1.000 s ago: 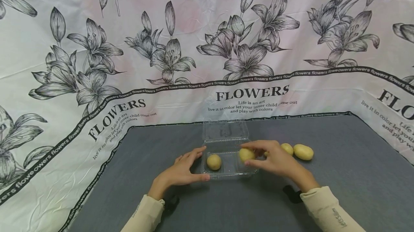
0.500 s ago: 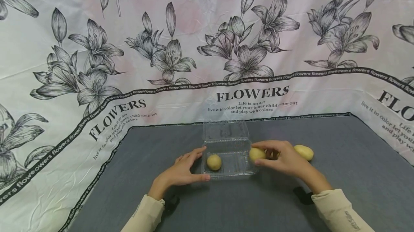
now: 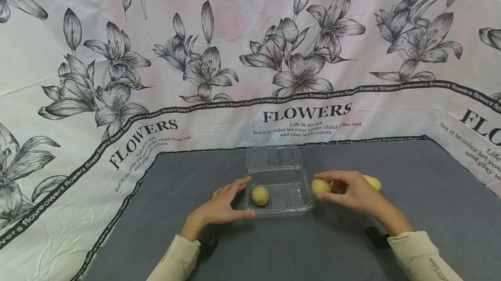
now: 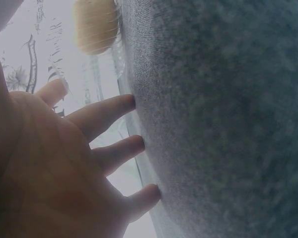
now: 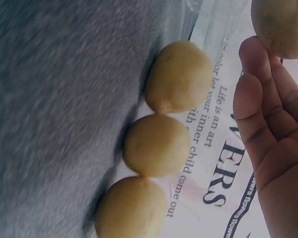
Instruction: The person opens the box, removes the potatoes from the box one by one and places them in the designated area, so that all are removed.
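Observation:
My right hand (image 3: 354, 192) pinches a potato (image 3: 321, 188) between thumb and fingers, just right of a clear plastic clamshell box (image 3: 287, 194). The right wrist view shows the held potato (image 5: 282, 27) raised above the table. Inside the box, towards its left, sits one potato (image 3: 260, 195). My left hand (image 3: 223, 205) is spread at the box's left side, thumb near the front corner and fingers along the edge. Three more potatoes, a near one (image 5: 181, 77), a middle one (image 5: 158, 145) and a far one (image 5: 131, 210), lie in a row on the table, mostly hidden behind my right hand in the head view.
The box's lid (image 3: 274, 158) stands raised at the back. Grey cloth covers the table (image 3: 195, 172). A white curtain (image 3: 219, 128) with printed flowers hangs around the table's back and sides.
My right hand has moved right with its potato, from over the box's right part to beside the box. My left hand and the potato in the box have stayed put.

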Motion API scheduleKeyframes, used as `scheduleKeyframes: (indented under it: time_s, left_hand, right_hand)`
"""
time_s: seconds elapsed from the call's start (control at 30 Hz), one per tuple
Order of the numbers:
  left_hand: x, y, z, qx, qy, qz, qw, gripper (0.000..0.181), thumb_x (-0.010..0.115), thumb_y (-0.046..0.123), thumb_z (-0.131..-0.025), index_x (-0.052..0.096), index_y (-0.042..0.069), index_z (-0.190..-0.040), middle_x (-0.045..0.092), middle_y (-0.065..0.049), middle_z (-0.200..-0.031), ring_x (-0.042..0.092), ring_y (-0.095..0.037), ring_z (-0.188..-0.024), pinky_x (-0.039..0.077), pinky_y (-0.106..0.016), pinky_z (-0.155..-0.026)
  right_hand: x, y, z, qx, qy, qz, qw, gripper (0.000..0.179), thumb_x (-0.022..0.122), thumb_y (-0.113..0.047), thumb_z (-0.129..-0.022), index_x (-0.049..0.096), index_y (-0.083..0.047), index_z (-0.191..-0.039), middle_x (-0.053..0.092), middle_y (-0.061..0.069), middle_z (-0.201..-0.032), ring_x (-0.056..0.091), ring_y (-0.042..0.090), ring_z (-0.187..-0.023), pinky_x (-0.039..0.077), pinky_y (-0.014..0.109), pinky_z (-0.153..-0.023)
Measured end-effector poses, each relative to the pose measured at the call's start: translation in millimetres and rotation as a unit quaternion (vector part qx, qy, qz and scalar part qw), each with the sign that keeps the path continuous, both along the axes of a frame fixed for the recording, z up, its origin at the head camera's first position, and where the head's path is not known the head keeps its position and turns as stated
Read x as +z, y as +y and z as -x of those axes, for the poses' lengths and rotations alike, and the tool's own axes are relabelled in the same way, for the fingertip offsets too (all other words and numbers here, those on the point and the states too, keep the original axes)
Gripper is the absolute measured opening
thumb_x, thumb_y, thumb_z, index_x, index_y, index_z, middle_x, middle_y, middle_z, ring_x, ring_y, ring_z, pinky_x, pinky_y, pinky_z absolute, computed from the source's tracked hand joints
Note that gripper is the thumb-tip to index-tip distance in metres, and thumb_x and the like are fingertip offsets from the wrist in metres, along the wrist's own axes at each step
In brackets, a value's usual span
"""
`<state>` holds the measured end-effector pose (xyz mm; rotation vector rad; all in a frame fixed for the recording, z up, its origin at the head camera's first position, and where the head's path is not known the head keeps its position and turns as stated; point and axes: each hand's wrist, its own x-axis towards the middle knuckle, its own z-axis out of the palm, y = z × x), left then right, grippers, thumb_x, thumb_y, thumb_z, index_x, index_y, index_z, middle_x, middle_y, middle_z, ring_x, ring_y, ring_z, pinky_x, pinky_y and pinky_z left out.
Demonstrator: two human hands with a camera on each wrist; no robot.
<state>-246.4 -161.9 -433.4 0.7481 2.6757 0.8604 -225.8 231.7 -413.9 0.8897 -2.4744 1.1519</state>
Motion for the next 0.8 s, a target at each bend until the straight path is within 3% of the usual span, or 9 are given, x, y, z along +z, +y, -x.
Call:
scheduleKeyframes:
  time_s: [0.2, 0.47, 0.8]
  left_hand:
    - [-0.1, 0.7, 0.4, -0.001, -0.001, -0.001, 1.0, 0.099, 0.071, 0.066, -0.086, 0.02, 0.032, -0.163, 0.04, -0.005, -0.163, 0.027, -0.034, -0.155, 0.013, -0.071, -0.119]
    - [-1.2, 0.8, 0.9, 0.003, -0.001, 0.003, 1.0, 0.099, 0.071, 0.066, -0.085, 0.02, 0.033, -0.163, 0.04, -0.004, -0.163, 0.025, -0.034, -0.155, 0.012, -0.07, -0.12]
    - [1.0, 0.8, -1.3, 0.006, 0.001, 0.004, 1.0, 0.099, 0.071, 0.067, -0.084, 0.02, 0.035, -0.163, 0.04, -0.003, -0.163, 0.025, -0.033, -0.155, 0.012, -0.069, -0.12]
  right_hand:
    - [-2.8, 13, -3.6, -0.016, -0.012, -0.01, 0.9998, 0.043, 0.087, -0.018, -0.081, 0.074, -0.013, -0.122, 0.072, -0.008, -0.091, 0.054, 0.002, -0.064, 0.048, 0.023, -0.055]
    - [-7.2, 27, -8.1, -0.048, 0.019, -0.029, 0.9982, 0.043, 0.089, -0.02, -0.079, 0.076, -0.012, -0.119, 0.07, -0.01, -0.089, 0.054, -0.001, -0.067, 0.048, 0.022, -0.057]
    - [-12.6, 43, -12.1, -0.067, 0.032, -0.034, 0.9967, 0.044, 0.091, -0.019, -0.075, 0.076, -0.013, -0.116, 0.077, 0.01, -0.111, 0.06, -0.002, -0.076, 0.05, 0.02, -0.061]
